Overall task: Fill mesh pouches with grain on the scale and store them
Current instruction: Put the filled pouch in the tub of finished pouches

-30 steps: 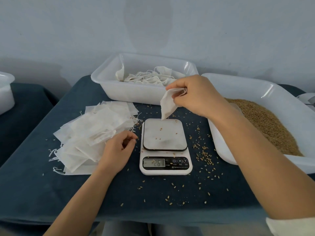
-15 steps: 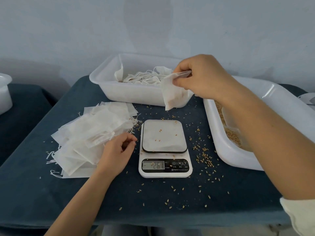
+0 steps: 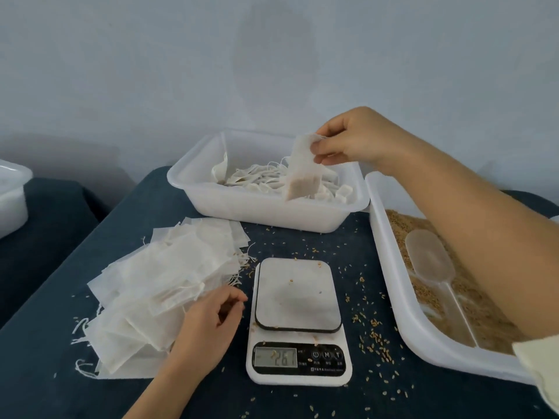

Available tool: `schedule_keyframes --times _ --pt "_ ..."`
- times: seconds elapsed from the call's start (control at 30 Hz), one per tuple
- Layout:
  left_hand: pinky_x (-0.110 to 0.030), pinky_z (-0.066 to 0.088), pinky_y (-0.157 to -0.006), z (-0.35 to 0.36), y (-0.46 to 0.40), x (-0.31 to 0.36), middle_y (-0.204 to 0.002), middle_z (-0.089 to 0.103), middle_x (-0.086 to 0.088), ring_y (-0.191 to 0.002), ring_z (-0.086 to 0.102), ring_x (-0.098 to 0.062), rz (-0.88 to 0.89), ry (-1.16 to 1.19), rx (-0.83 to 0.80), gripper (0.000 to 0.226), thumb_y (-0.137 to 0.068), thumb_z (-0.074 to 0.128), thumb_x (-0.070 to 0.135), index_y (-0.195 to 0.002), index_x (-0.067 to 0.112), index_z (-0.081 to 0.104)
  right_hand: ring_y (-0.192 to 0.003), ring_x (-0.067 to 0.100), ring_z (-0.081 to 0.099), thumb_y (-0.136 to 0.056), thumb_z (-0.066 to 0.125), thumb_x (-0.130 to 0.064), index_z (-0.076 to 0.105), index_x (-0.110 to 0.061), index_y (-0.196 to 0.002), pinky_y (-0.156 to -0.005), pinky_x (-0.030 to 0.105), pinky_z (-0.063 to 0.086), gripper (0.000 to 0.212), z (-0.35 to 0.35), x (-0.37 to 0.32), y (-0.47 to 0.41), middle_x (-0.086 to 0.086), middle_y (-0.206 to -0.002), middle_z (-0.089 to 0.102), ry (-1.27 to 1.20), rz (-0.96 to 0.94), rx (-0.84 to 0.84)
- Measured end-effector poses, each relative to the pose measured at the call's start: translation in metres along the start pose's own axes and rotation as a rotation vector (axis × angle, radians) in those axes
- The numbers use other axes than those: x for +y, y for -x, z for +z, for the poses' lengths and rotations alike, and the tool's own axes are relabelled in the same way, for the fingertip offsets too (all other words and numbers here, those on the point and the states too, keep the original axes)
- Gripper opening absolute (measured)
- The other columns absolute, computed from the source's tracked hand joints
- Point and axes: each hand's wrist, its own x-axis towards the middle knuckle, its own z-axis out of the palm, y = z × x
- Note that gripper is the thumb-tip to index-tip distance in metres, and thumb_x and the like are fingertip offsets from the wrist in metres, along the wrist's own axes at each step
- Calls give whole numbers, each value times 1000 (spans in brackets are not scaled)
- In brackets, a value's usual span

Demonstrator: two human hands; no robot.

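My right hand (image 3: 351,137) pinches the top of a filled mesh pouch (image 3: 302,173), which hangs over the white storage bin (image 3: 266,214) holding several filled pouches. The white digital scale (image 3: 298,322) sits in the middle of the table with a few grains on its bare platform. My left hand (image 3: 208,325) rests with loosely curled fingers on the edge of the pile of empty pouches (image 3: 157,285), left of the scale. At the right, a white tray of grain (image 3: 423,334) holds a clear plastic scoop (image 3: 432,261).
Loose grains are scattered over the dark blue tablecloth (image 3: 181,397) around the scale. Another white container (image 3: 12,195) stands at the far left on a separate surface. A pale wall rises behind the table.
My right hand has carried the filled pouch up and away from the scale to above the storage bin. My left hand has stayed by the empty pouches.
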Motion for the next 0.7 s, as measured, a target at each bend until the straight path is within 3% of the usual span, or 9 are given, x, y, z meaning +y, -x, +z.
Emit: schedule_keyframes --times 0.1,0.23,0.3,0.4,0.53,0.7 --pt "-7 41 -64 -1 -1 1 -84 59 34 -74 56 5 0 -21 10 26 -88 61 14 -81 40 60 -72 14 69 -83 68 -1 67 -2 -87 -65 17 57 5 2 5 -36 11 -85 68 -66 47 19" --pt "-12 43 -59 -2 -7 1 -80 61 26 -66 56 -3 -23 -18 29 27 -86 64 13 -78 39 61 -67 15 65 -82 68 1 64 -6 -77 -61 18 57 9 17 13 -90 10 -78 65 -21 81 50" --pt "-11 42 -56 -2 -10 2 -78 62 23 -63 55 -3 -39 -5 42 28 -85 65 11 -77 37 62 -67 16 64 -82 67 2 61 -8 -71 -67 21 58 16 29 19 -118 9 -75 63 -17 102 70" --pt "-10 41 -53 -1 -11 1 -76 62 23 -59 54 -2 -66 2 49 29 -83 66 9 -75 36 63 -78 21 65 -84 63 1 63 -7 -74 -82 31 56 13 56 29 -153 8 -76 63 -5 129 90" --pt "-14 45 -49 0 -13 -1 -71 64 21 -52 57 -7 -85 4 64 31 -81 68 8 -72 37 63 -80 21 62 -84 59 -2 60 -11 -71 -87 37 55 16 91 46 -195 10 -84 62 45 162 115" --pt "-17 49 -51 2 -16 -5 -73 66 22 -51 59 -5 -97 53 124 32 -77 70 5 -72 36 65 -99 28 66 -86 58 -10 57 -19 -66 -93 37 50 22 131 51 -218 6 -90 66 -2 120 207"
